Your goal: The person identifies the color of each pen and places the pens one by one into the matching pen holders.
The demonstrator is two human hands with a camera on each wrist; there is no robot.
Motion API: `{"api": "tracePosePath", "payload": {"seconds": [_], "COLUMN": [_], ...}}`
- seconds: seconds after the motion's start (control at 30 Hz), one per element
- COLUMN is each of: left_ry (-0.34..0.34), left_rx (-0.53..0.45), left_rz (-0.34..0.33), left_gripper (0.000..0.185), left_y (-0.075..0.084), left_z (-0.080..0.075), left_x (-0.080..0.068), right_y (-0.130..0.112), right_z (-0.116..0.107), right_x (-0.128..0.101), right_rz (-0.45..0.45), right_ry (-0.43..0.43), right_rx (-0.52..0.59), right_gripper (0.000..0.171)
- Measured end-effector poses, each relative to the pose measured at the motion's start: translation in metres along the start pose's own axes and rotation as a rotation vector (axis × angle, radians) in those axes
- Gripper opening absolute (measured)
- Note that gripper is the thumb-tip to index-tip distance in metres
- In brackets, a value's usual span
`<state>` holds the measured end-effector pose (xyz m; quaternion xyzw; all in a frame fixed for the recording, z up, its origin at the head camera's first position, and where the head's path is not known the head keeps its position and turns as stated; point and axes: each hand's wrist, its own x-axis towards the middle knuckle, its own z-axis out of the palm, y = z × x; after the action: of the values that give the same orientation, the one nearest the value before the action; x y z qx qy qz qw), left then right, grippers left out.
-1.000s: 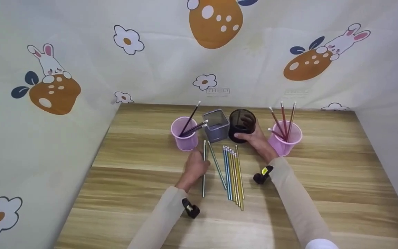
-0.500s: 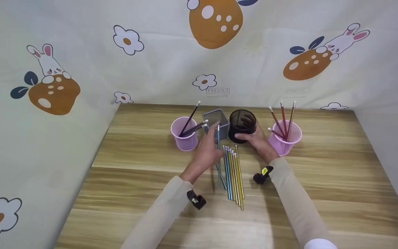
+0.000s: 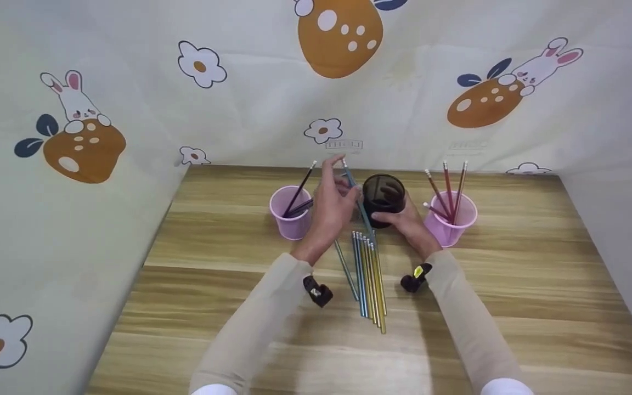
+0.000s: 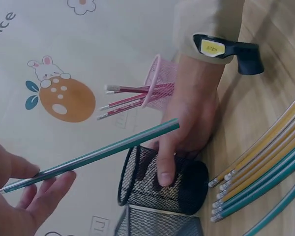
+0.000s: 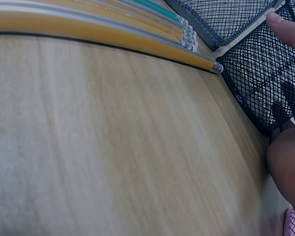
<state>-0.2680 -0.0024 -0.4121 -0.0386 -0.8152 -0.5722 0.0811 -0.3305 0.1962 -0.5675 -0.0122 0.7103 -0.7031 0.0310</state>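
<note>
**Green pencil lifted over the black mesh holder**

The left hand [image 3: 331,211] is pinching a green pencil [image 3: 355,197] between thumb and fingers, holding it raised off the table and tilted, its eraser end up near the fingertips and its lower end pointing down toward the round black mesh cup [image 3: 383,198] just to that hand's right. In the left wrist view the same pencil [image 4: 96,155] is crossing in front of the cup's rim, gripped near one end by the fingers [image 4: 49,194].

The right hand [image 3: 406,222] is curling around the black mesh cup, thumb on the near wall and fingers wrapped behind, steadying it on the wooden table [image 3: 513,274]. The right wrist view is showing the mesh wall [image 5: 265,83] close against that hand's thumb.

Just below both hands, a row of blue and yellow pencils [image 3: 370,274] is lying side by side on the table, with one more green pencil [image 3: 344,267] slanting at its left. A pink cup with dark pencils [image 3: 289,211] is standing left of the left hand; a pink cup with reddish pencils [image 3: 450,216] is standing right of the right hand. A grey square mesh holder [image 4: 157,223] is sitting beside the black cup, mostly hidden behind the left hand in the head view.

Judging by this, the step in hand is carrying a picked pencil to a holder. The next move seems to call for lining the lower tip over an opening and lowering before loosening the pinch.
</note>
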Motion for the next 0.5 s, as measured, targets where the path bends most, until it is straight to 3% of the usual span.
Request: {"api": "tracePosePath", "payload": {"seconds": [0.23, 0.5], "left_ry": [0.169, 0.232], "left_rx": [-0.128, -0.17], "left_rz": [-0.001, -0.044], "left_gripper": [0.052, 0.041], "left_y": [0.004, 0.007], "left_z": [-0.001, 0.002], "left_x": [0.019, 0.035], "right_y": [0.003, 0.001], "right_z": [0.0, 0.0], "right_x": [0.001, 0.002], "right_rz": [-0.047, -0.01], "right_ry": [-0.023, -0.015], "right_rx": [0.062, -0.018], "right_gripper": [0.093, 0.096]}}
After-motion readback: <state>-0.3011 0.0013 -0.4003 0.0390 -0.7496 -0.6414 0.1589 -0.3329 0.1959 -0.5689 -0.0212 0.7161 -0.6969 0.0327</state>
